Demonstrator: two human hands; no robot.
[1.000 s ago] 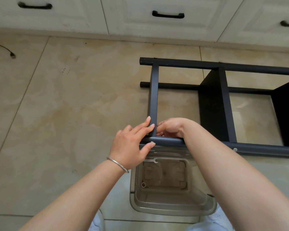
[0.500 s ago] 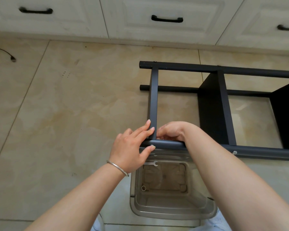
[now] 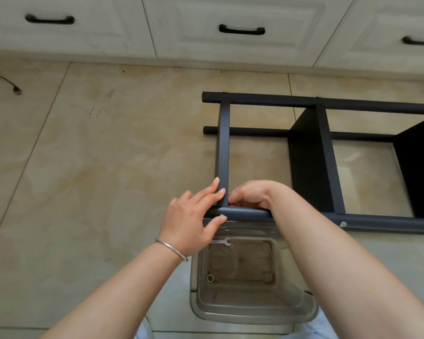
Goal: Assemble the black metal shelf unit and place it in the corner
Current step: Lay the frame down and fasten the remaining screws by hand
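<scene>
Shelf unit (image 3: 311,152): black metal frame on its side on the tiled floor (image 3: 108,167), long posts running left to right.
End crossbar (image 3: 222,152): runs away from the person and meets the near post (image 3: 242,212) at the joint between both hands.
Left hand (image 3: 191,223): fingers straight along the crossbar's left face, thumb under the post beside a screw head (image 3: 221,215).
Right hand (image 3: 252,194): fingers curled at the joint's right side; what they pinch is hidden.
Nearer hand: both touch the joint.
Clear bin (image 3: 250,285): beneath, a wrench (image 3: 221,241) on its rim.
</scene>
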